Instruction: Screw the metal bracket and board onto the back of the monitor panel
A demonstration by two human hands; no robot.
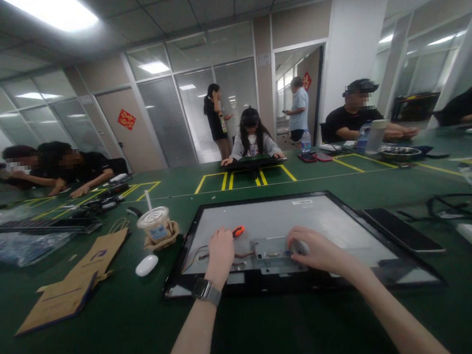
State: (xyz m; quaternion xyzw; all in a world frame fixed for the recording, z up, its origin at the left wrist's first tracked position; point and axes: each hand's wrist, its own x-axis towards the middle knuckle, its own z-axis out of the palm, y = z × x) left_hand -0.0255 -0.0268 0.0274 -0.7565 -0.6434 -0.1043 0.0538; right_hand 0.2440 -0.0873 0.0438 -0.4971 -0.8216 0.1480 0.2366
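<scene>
A flat display panel [260,216] lies back side up before me, its black frame around a pale grey sheet. Near its lower middle sits a metal box [272,250] with a connector strip, and thin cables [242,253] run leftward from it. My left hand [221,250], a watch on its wrist, is curled over the panel. From behind its fingers sticks out the orange and black handle of a tool [238,231]; its other end is hidden. My right hand [314,249] has thumb and fingers closed around the right end of the metal box.
Left of the panel are an iced drink cup [156,225] in a carton holder, a white mouse [147,266] and a brown paper bag [79,273]. A dark slab [401,229] and cables lie right. Across the table a person [251,134] holds another panel.
</scene>
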